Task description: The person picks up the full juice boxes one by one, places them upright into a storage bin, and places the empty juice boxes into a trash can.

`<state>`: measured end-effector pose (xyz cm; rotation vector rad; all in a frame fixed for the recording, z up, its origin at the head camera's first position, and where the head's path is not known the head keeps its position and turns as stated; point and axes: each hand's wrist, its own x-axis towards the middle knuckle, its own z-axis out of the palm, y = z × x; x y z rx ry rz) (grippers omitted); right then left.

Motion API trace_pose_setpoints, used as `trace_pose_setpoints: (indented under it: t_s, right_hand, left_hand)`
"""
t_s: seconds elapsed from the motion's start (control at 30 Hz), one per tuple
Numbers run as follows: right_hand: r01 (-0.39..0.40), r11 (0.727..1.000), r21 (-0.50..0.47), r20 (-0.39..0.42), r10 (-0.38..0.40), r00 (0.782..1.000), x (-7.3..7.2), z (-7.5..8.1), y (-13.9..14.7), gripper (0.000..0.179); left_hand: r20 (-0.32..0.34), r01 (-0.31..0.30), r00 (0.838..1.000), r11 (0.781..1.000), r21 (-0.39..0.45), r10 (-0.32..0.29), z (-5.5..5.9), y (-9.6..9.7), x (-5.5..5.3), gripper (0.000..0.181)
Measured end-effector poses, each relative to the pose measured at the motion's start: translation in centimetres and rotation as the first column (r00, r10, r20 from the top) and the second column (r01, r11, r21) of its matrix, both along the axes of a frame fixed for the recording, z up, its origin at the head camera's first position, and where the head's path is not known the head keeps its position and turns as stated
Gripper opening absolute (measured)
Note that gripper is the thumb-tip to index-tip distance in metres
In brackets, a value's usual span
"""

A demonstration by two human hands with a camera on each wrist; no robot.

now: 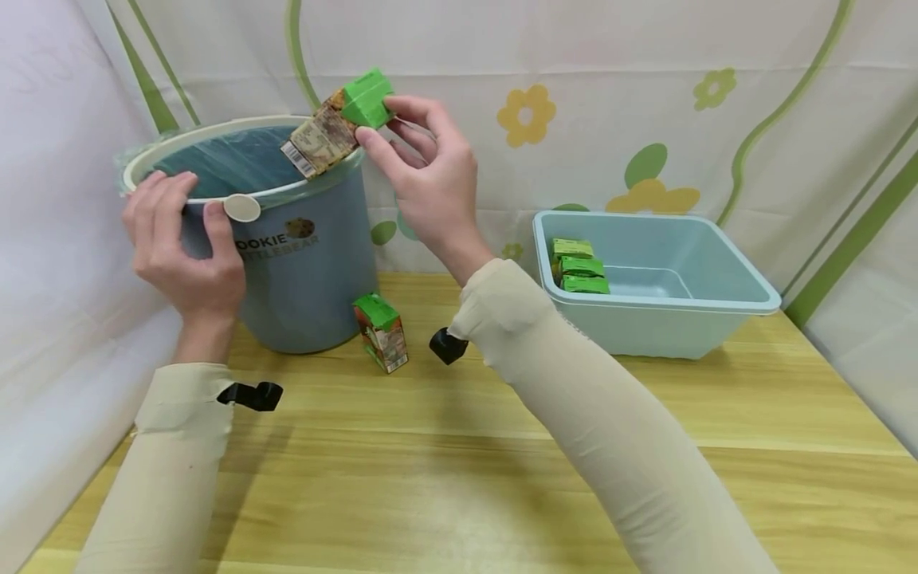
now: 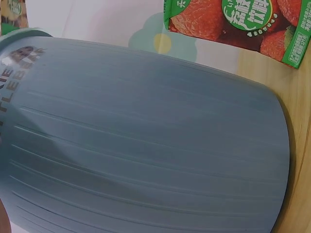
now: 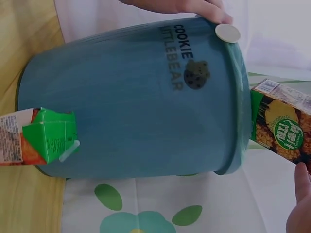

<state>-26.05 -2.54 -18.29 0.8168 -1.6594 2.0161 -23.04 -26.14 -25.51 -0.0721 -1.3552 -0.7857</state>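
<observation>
My right hand (image 1: 437, 175) pinches a juice carton (image 1: 326, 135) by its green top, thumb on one side and fingertips on the other. The carton tilts over the right part of the rim of a blue-grey bin (image 1: 308, 295), its barcode end low. In the right wrist view the pineapple picture on the held carton (image 3: 286, 124) shows. My left hand (image 1: 182, 247) grips the bin's near-left rim, fingers over the edge and thumb outside near a round cream tab (image 1: 242, 208). A strawberry-printed carton (image 1: 383, 335) stands upright on the table at the bin's right.
To the right a light blue tub (image 1: 660, 327) holds several green-topped cartons (image 1: 582, 267) along its left wall. Clear plastic liner (image 1: 244, 151) covers the bin's inside. A flower-printed white curtain (image 1: 459, 48) hangs behind the wooden table (image 1: 430, 478).
</observation>
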Motion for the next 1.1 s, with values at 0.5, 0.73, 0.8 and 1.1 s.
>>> trace_pose_setpoints:
  t_s: [0.5, 0.73, 0.8, 1.1]
  right_hand:
    - [0.097, 0.98, 0.176, 0.0, -0.098, 0.995, -0.5, -0.2, -2.7, 0.043]
    - [0.125, 0.955, 0.267, -0.019, -0.125, 0.992, -0.8, -0.2, -3.2, 0.046]
    - [0.13, 0.945, 0.301, -0.025, -0.128, 0.991, -0.8, -0.2, -3.3, 0.046]
    - [0.162, 0.873, 0.46, -0.036, -0.164, 0.986, -1.0, -0.1, -4.4, 0.046]
  left_hand:
    - [0.01, 0.004, 1.0, 1.0, -0.003, -0.004, -0.1, -0.2, 0.1, 0.033]
    - [0.012, 0.002, 1.0, 1.0, -0.006, -0.002, -0.1, -0.3, 0.2, 0.033]
    - [0.012, 0.003, 1.0, 1.0, -0.005, -0.003, 0.0, -0.2, 0.3, 0.033]
    - [0.012, -0.001, 1.0, 1.0, -0.001, 0.001, 0.2, -0.1, 0.7, 0.032]
